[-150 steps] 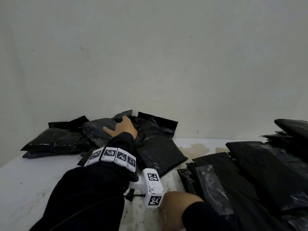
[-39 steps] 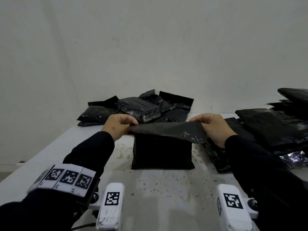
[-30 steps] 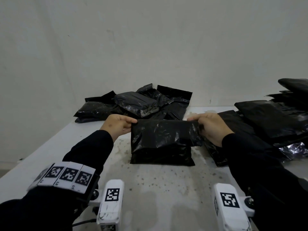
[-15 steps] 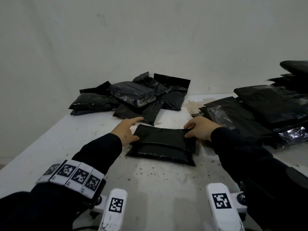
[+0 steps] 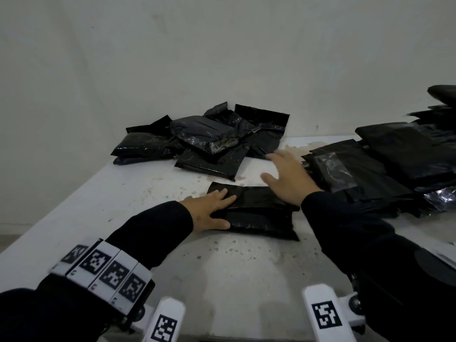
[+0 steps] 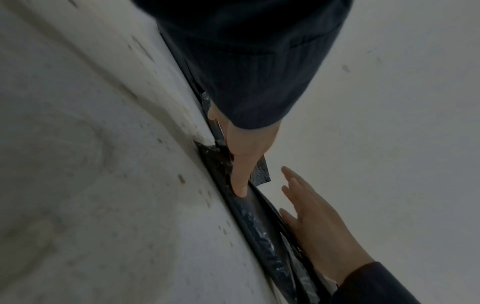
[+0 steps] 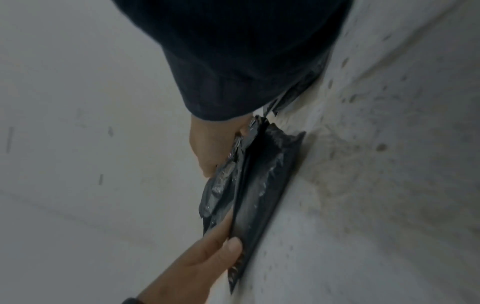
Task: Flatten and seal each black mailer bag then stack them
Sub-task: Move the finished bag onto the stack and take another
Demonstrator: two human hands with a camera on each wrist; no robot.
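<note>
A black mailer bag [image 5: 259, 213] lies flat in the middle of the white table [image 5: 138, 198], its flap folded over the top. My left hand [image 5: 209, 211] presses on the bag's left end with straight fingers, thumb along the near edge. My right hand [image 5: 288, 178] is spread over the bag's right end, its fingers straight and raised toward the far side. The left wrist view shows a left finger [image 6: 240, 187] pushing on the bag [image 6: 257, 226]. The right wrist view shows the bag [image 7: 257, 185] edge-on beside my right hand [image 7: 207, 148].
A loose heap of crumpled black mailer bags [image 5: 209, 139] lies at the back of the table against the wall. A spread stack of flat black bags [image 5: 394, 169] fills the right side, close to my right hand. Bare stained tabletop lies to the left and in front.
The flap that both hands held up was folded down onto the bag. In the last half second my left hand slid further onto the bag and my right hand opened and lifted its fingers.
</note>
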